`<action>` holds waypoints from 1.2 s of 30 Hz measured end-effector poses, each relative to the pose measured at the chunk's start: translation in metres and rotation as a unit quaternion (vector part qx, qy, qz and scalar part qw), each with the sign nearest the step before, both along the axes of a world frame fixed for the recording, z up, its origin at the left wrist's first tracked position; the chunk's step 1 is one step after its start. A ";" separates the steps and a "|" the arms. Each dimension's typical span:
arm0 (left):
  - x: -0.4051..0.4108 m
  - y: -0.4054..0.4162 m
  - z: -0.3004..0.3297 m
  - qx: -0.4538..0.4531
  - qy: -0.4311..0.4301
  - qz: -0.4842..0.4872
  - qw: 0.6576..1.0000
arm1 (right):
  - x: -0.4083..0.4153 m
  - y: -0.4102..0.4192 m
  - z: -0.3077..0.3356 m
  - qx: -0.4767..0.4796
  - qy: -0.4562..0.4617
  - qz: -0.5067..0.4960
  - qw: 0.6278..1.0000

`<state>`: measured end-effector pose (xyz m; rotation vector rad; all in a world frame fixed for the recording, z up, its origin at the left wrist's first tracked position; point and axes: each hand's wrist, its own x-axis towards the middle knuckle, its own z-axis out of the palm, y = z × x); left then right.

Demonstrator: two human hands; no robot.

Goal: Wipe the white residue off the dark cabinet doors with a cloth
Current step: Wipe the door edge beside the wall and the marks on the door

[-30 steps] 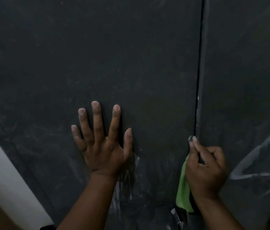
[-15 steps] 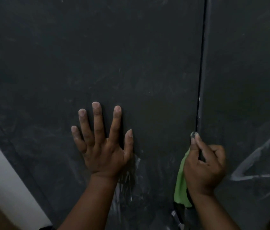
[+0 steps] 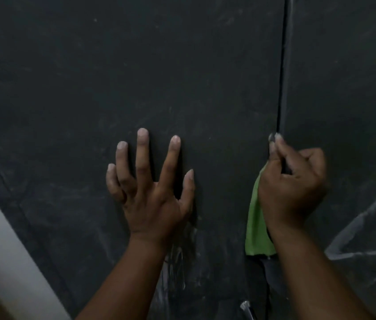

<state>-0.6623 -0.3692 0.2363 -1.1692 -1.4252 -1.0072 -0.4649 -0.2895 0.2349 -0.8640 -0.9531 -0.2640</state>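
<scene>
Two dark cabinet doors fill the view: the left door (image 3: 136, 77) and the right door (image 3: 343, 88), split by a thin vertical gap (image 3: 281, 77). My left hand (image 3: 150, 188) presses flat on the left door, fingers spread. My right hand (image 3: 293, 185) is curled around a green cloth (image 3: 256, 227) that hangs below the palm, with its thumb and forefinger tips at the gap's edge. White residue streaks (image 3: 177, 257) run below my left wrist. A wide white smear (image 3: 364, 227) crosses the lower right door.
A pale wall or panel (image 3: 2, 245) slants along the lower left beside the left door. A small metal handle or fitting (image 3: 247, 308) shows at the bottom near the gap.
My right hand with the cloth has slid upward along the gap between the doors. My left hand has stayed pressed on the same spot.
</scene>
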 end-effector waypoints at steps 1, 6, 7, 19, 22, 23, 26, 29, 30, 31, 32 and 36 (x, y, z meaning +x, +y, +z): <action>-0.002 0.000 -0.002 -0.002 0.009 0.005 1.000 | 0.000 -0.003 -0.016 -0.003 -0.008 -0.007 1.000; -0.009 0.004 -0.013 -0.002 0.033 0.011 0.999 | -0.001 -0.019 -0.100 -0.049 -0.012 0.000 0.999; -0.009 0.006 -0.014 -0.001 0.033 0.012 0.999 | 0.000 -0.021 -0.106 -0.054 -0.010 0.013 0.998; -0.009 0.007 -0.016 0.001 0.037 0.015 0.999 | 0.001 0.002 0.032 0.018 0.004 0.017 1.000; -0.010 0.007 -0.017 -0.001 0.038 0.014 0.999 | 0.001 -0.006 -0.019 -0.005 -0.011 0.002 1.000; -0.009 0.007 -0.017 -0.003 0.037 0.013 0.999 | 0.001 -0.010 -0.040 -0.018 -0.013 0.002 1.000; -0.009 0.007 -0.017 -0.005 0.032 0.010 0.999 | -0.001 -0.018 -0.087 -0.070 0.006 0.020 0.997; -0.008 0.007 -0.017 -0.003 0.029 0.010 1.000 | -0.001 -0.019 -0.090 -0.075 0.028 0.054 0.995; -0.008 0.007 -0.017 -0.002 0.029 0.010 1.000 | -0.001 -0.018 -0.084 -0.070 0.031 0.063 0.995; -0.009 0.006 -0.018 -0.002 0.029 0.011 1.000 | -0.001 -0.017 -0.075 -0.065 0.037 0.072 0.995; -0.009 0.006 -0.017 -0.002 0.030 0.011 0.999 | -0.001 -0.014 -0.066 -0.059 0.044 0.083 0.994; -0.010 0.005 -0.017 -0.003 0.029 0.002 1.000 | -0.006 -0.010 -0.041 -0.031 0.056 0.095 0.993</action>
